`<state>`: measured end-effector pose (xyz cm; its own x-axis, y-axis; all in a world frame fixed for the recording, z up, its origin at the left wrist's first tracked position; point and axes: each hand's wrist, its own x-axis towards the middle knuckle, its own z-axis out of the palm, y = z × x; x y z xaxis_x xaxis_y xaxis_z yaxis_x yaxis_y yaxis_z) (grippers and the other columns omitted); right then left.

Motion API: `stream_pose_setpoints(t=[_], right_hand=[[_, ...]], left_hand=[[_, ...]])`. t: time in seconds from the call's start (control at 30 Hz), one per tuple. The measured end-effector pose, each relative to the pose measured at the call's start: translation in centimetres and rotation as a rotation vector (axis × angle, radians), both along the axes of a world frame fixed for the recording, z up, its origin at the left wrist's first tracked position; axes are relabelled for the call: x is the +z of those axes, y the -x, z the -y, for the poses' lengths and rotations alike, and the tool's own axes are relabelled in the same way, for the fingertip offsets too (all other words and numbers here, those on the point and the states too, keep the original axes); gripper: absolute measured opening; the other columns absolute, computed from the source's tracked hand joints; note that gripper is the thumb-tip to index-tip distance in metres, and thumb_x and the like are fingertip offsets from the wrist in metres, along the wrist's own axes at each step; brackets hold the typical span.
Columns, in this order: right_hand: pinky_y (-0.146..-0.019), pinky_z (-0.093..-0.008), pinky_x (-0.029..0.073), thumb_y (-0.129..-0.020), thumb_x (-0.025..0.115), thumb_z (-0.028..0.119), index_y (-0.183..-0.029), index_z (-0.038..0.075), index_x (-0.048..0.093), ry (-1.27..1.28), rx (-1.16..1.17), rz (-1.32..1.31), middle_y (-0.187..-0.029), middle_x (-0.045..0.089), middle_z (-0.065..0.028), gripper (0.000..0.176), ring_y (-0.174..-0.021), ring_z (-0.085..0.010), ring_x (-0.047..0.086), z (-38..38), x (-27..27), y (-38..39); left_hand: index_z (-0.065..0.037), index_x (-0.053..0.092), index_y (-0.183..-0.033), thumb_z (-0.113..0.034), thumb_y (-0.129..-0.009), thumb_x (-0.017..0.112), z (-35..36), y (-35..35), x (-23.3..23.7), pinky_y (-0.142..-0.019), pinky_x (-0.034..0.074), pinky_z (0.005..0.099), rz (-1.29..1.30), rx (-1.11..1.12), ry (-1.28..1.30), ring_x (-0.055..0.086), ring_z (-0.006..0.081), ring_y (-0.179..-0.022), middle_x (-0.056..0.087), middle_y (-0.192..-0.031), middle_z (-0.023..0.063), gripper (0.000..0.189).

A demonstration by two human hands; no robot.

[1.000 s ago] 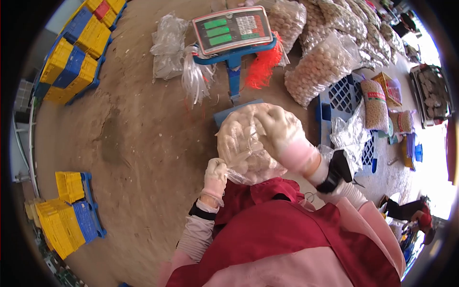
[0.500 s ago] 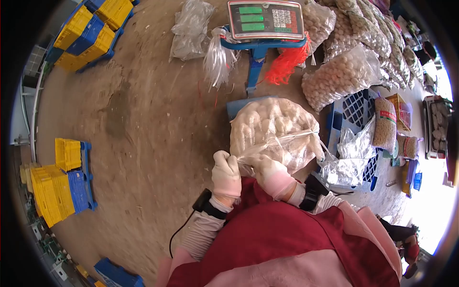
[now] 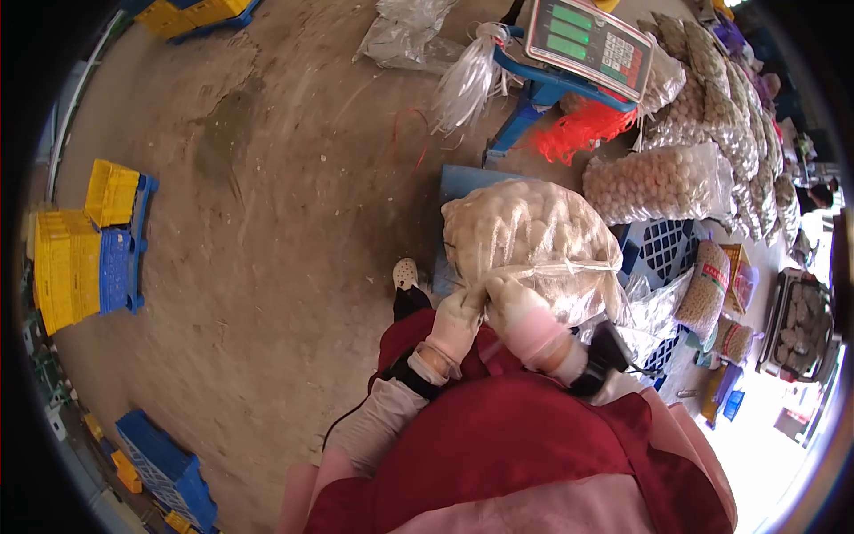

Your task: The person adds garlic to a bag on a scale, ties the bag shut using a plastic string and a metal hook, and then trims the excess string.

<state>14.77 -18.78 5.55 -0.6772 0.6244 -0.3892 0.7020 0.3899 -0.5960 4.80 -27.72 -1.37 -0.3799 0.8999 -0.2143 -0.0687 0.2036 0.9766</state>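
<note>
A large clear plastic bag (image 3: 534,227) bulges with pale, round produce and sits on the blue platform (image 3: 463,185) of a scale. Its gathered plastic runs across the near side in a pale band. My left hand (image 3: 455,322), in a white glove, is closed on the bag's plastic at the near edge. Right beside it, my right hand (image 3: 519,310), also gloved, has its fingers closed on the same gathered plastic. The hands meet in front of the bag, fingertips partly hidden.
Above the bag stands the scale's lit display (image 3: 589,43), with white ties (image 3: 471,80) and red ties (image 3: 583,129) hanging from its frame. Filled bags (image 3: 663,182) lie to the right by a blue pallet (image 3: 658,245). Yellow crates (image 3: 67,271) are stacked at left.
My left hand has come in to the right, up against my right hand at the gathered plastic. The whole view has turned, and a shoe now shows beside the platform.
</note>
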Motion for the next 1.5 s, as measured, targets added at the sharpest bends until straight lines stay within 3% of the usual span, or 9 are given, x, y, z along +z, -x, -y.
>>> stream_pose_setpoints(t=[0.07,0.3,0.67,0.8,0.87,0.93,1.07,1.23,1.5], right_hand=[[-0.07,-0.0457,0.051,-0.086,0.055,0.008,-0.094,0.007,0.064,-0.023,0.139,-0.012,-0.09,0.062,-0.0175,0.011,-0.082,-0.0376,0.062,-1.8,1.6,1.2],[-0.067,-0.0447,0.051,-0.077,0.063,0.027,-0.081,0.004,0.069,0.033,0.778,0.09,-0.08,0.065,-0.0168,0.024,-0.072,-0.038,0.061,-6.1,-4.3,10.3],[-0.079,-0.0342,0.049,-0.086,0.06,0.009,-0.094,0.006,0.07,0.452,0.321,-0.708,-0.09,0.067,-0.0098,0.013,-0.083,-0.0264,0.062,-3.6,2.8,12.1],[-0.078,-0.0401,0.051,-0.082,0.062,0.021,-0.098,0.006,0.066,-0.239,0.605,-0.15,-0.089,0.065,-0.0148,0.022,-0.083,-0.0342,0.062,-8.2,4.9,7.7],[-0.076,-0.0423,0.051,-0.082,0.063,0.024,-0.098,0.01,0.067,0.086,0.738,-0.623,-0.089,0.066,-0.0146,0.022,-0.084,-0.0355,0.063,-9.7,2.5,6.4],[-0.072,-0.0413,0.051,-0.082,0.062,0.022,-0.089,0.009,0.067,0.036,0.66,-0.012,-0.086,0.067,-0.0134,0.015,-0.08,-0.0355,0.062,-6.3,1.6,4.5],[-0.07,-0.0377,0.052,-0.09,0.057,0.02,-0.093,0.003,0.066,0.079,0.159,-0.131,-0.084,0.067,-0.0161,0.02,-0.076,-0.0352,0.063,2.0,-0.2,10.1],[-0.061,-0.0403,0.052,-0.088,0.055,0.007,-0.089,0.003,0.061,0.172,0.108,-0.501,-0.075,0.062,-0.0183,0.007,-0.07,-0.0337,0.065,-2.2,6.2,1.1],[-0.06,-0.0401,0.055,-0.086,0.055,0.013,-0.086,0.006,0.059,-0.314,0.429,0.015,-0.096,0.061,-0.0158,0.009,-0.065,-0.0325,0.065,1.2,2.5,-3.1]], left_hand=[[0.0,0.061,-0.091,-0.019,-0.097,0.053,0.5,-0.2,0.2,-0.055,0.045,0.0304,0.515,0.061,0.131,0.058,0.0154,-0.062,0.059,-0.069,0.0064,0.022],[0.0,0.06,-0.098,-0.025,-0.094,0.062,0.5,-1.8,-3.2,-0.064,0.05,0.0392,0.128,0.087,0.025,0.066,0.0362,-0.075,0.066,-0.082,0.0215,0.026],[-0.001,0.064,-0.083,-0.017,-0.095,0.056,1.1,-2.9,-9.6,-0.056,0.048,0.0374,-0.724,0.012,-0.184,0.058,0.0272,-0.059,0.064,-0.072,0.0134,0.022],[0.0,0.062,-0.096,-0.025,-0.095,0.058,0.1,-0.4,-4.0,-0.058,0.046,0.0405,0.05,-0.081,0.126,0.061,0.0326,-0.064,0.064,-0.074,0.0167,0.026],[0.0,0.061,-0.097,-0.03,-0.097,0.057,-0.8,0.0,-3.5,-0.057,0.046,0.0393,0.124,-0.113,0.236,0.06,0.0284,-0.061,0.062,-0.071,0.0163,0.03],[-0.003,0.063,-0.092,-0.033,-0.095,0.06,-1.1,0.0,-2.4,-0.049,0.041,0.0337,0.105,-0.077,0.116,0.053,0.0179,-0.053,0.057,-0.062,0.0081,0.031],[-0.005,0.064,-0.09,-0.033,-0.094,0.062,0.9,0.6,-5.3,-0.047,0.038,0.0307,0.175,-0.139,0.036,0.049,0.0137,-0.051,0.053,-0.059,0.0042,0.028],[-0.012,0.065,-0.086,-0.034,-0.091,0.066,-1.2,5.9,3.0,-0.042,0.028,0.0225,1.25,-0.306,0.389,0.039,0.0046,-0.047,0.044,-0.056,-0.0052,0.022],[0.001,0.07,-0.079,-0.044,-0.09,0.062,-3.8,5.6,1.0,-0.068,0.05,0.0391,-0.181,-0.62,0.405,0.068,0.0272,-0.071,0.069,-0.073,0.0156,0.047]])
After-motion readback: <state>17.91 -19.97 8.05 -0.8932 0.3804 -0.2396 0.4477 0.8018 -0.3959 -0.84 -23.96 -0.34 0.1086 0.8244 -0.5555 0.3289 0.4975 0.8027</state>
